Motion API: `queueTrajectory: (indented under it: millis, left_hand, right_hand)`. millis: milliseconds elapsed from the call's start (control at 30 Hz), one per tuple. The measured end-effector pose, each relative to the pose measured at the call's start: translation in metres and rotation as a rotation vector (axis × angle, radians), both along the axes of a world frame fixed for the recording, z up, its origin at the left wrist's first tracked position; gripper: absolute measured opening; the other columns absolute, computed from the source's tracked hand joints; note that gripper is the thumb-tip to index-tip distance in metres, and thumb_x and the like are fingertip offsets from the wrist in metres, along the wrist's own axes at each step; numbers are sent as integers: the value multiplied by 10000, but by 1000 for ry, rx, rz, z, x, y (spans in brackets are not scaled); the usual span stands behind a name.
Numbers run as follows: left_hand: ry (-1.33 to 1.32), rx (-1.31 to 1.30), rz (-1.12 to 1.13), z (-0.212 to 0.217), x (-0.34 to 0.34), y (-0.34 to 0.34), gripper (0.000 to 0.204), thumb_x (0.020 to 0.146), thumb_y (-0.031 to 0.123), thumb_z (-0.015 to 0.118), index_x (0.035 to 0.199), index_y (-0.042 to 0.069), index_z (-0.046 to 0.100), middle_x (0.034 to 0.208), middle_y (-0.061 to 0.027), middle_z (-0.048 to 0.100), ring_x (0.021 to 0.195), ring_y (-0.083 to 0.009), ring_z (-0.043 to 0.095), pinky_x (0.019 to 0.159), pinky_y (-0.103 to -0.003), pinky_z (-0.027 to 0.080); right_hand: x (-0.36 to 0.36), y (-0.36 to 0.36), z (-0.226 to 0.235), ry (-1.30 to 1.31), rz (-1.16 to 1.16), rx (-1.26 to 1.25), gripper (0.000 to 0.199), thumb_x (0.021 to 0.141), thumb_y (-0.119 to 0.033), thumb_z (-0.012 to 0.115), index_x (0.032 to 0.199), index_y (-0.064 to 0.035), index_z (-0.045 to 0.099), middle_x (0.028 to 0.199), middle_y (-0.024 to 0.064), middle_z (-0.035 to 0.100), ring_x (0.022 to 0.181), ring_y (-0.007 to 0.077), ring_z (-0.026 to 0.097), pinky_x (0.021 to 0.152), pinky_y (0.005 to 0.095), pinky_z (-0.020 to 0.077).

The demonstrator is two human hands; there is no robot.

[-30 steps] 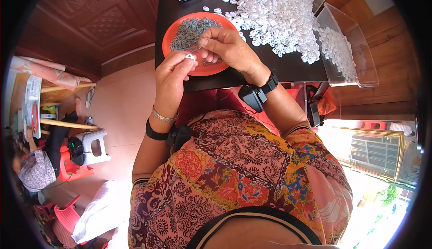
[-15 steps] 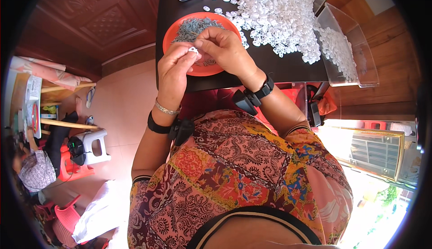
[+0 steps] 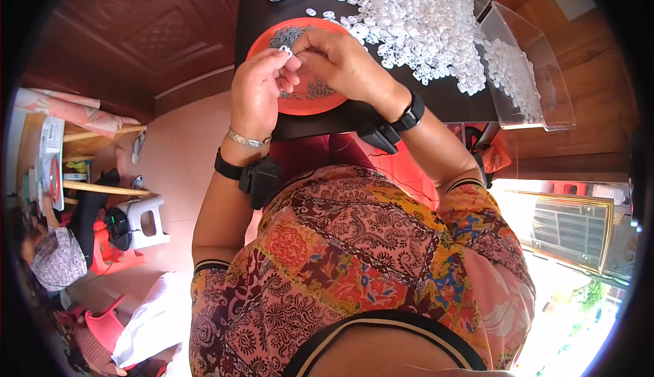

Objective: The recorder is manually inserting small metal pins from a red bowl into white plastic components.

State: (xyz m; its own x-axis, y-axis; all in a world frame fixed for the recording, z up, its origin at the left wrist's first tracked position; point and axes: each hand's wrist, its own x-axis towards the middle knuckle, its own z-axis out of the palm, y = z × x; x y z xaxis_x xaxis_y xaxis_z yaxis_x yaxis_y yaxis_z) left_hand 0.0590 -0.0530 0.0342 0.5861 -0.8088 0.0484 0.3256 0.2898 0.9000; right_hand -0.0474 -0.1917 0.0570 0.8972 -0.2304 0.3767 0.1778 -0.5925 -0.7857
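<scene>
Pinching white piece (image 3: 286, 51) in left hand (image 3: 258, 83), over orange plate (image 3: 303, 109) with grey screw-like parts (image 3: 319, 90). Right hand (image 3: 349, 68) bunched just beside it; can't tell if gripping anything. White pile (image 3: 426, 29) right of plate.

Plate (image 3: 310, 108) orange-red; plastic pieces (image 3: 426, 33) white; tabletop (image 3: 426, 106) black; shirt (image 3: 361, 241) multicoloured floral-paisley.

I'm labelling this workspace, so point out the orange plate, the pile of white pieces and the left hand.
Orange plate (image 3: 308, 108): head view, on its lower rim.
Pile of white pieces (image 3: 424, 26): head view, near its middle.
Left hand (image 3: 256, 87): head view, middle of the hand.
</scene>
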Motion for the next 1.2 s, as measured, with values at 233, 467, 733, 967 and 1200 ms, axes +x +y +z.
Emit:
queueTrajectory:
  millis: [233,467,733,967,1200]
  left_hand:
    - [68,-16,-38,5,5,-10,215,881,199,531,814,14,617,765,-51,622,652,-128,560,599,-248,414]
    - [-70,29,-17,17,4,-19,222,879,204,526,796,14,608,735,-35,601,637,-110,545,576,-233,393]
    - [-212,140,-26,17,-5,-16,254,898,204,513,811,-12,613,707,-41,585,646,-107,534,593,-230,387]
    - [-199,118,11,21,-9,-24,248,910,179,499,819,-20,616,754,-62,595,683,-129,553,626,-243,409]
    - [-87,63,22,19,-7,-29,231,909,188,506,838,-8,606,784,-75,607,695,-144,567,635,-259,422]
  right_hand:
    - [6,-22,10,-2,106,-114,85,890,-71,589,945,-10,613,791,55,659,726,101,623,669,248,508]
    - [9,-35,8,38,118,-62,48,835,-48,606,876,-27,593,723,37,649,674,92,615,614,249,495]
    - [5,-43,2,57,221,79,77,810,-21,639,885,-12,624,802,53,641,751,116,624,682,257,503]
    - [4,-47,2,-39,153,-17,80,819,-54,643,892,-31,621,780,78,640,694,168,625,625,288,488]
    - [5,-49,-5,-136,121,-3,106,828,-60,643,928,-29,621,832,100,646,711,218,643,633,308,500]
